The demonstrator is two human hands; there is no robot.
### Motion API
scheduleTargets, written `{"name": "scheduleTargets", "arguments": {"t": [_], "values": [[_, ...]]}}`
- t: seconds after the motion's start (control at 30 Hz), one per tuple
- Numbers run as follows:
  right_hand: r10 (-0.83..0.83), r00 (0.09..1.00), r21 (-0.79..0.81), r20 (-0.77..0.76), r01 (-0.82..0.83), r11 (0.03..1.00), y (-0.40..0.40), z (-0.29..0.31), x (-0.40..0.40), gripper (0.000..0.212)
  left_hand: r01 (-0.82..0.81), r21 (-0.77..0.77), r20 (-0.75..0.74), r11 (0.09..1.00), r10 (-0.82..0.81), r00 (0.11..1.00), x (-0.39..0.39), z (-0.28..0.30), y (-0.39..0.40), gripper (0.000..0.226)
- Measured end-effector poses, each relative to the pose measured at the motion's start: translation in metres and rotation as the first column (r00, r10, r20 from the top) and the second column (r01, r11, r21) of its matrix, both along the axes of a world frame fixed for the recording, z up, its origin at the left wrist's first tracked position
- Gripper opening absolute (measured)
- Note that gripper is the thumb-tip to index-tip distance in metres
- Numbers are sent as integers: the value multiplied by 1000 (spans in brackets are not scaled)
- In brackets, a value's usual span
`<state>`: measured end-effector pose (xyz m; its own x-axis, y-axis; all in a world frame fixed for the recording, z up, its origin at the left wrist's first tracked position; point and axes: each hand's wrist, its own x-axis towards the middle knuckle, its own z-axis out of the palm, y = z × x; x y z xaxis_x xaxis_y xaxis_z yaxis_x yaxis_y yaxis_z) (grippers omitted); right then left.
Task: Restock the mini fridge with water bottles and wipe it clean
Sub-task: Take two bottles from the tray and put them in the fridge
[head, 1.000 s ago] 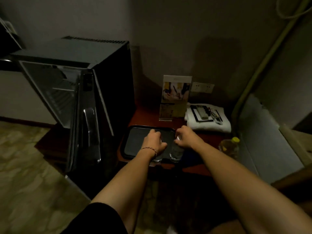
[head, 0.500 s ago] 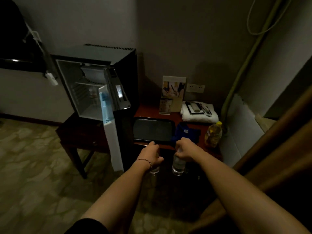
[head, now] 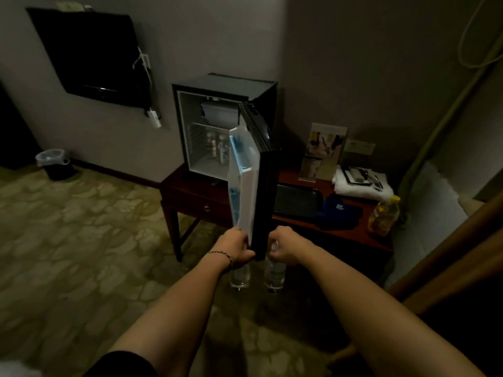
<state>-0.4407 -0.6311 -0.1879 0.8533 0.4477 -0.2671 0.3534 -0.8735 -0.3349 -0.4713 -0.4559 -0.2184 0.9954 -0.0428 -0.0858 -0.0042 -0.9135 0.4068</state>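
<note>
A black mini fridge point(head: 261, 91) stands open on a dark wooden table point(head: 337, 232), its door point(head: 250, 191) swung out toward me. Two bottles point(head: 217, 148) stand on its lower shelf. My left hand point(head: 236, 248) grips the top of a clear water bottle point(head: 240, 277) that hangs below it, just left of the door's lower corner. On the other side of the door my right hand point(head: 283, 246) grips a second water bottle point(head: 274, 276) by its top. A dark blue cloth point(head: 340, 213) lies on the table.
A black tray point(head: 296, 200), a folded white towel point(head: 362, 186) with remotes, a leaflet stand point(head: 324, 151) and a yellow bottle point(head: 383, 216) are on the table. A television point(head: 89, 53) hangs on the wall and a bin point(head: 53, 163) stands on the patterned floor.
I have stepped back from the table with a bottle lifted in each hand. Both hands now hang on either side of the open fridge door's lower corner.
</note>
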Motion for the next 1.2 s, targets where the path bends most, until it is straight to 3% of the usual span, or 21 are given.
{"name": "scheduleTargets", "arguments": {"t": [0.13, 0.3, 0.63, 0.93, 1.2], "values": [[22, 1000, 46, 10, -23, 999, 61, 4, 5, 20, -62, -12, 36, 998, 62, 997, 2, 7, 57, 32], [106, 993, 17, 54, -107, 994, 139, 10, 37, 10, -101, 16, 59, 995, 100, 993, 28, 13, 136, 33], [26, 990, 73, 136, -36, 997, 272, 19, 147, 10, -77, 24, 63, 997, 75, 995, 128, 22, 296, 24], [-98, 994, 55, 57, 95, 994, 338, 18, 282, 20, -14, -9, 48, 1000, 14, 999, 263, 21, 353, 18], [-183, 983, 103, 18, 180, 978, 365, 6, 415, 12, 111, 16, 26, 994, -112, 993, 416, 23, 371, 31]]}}
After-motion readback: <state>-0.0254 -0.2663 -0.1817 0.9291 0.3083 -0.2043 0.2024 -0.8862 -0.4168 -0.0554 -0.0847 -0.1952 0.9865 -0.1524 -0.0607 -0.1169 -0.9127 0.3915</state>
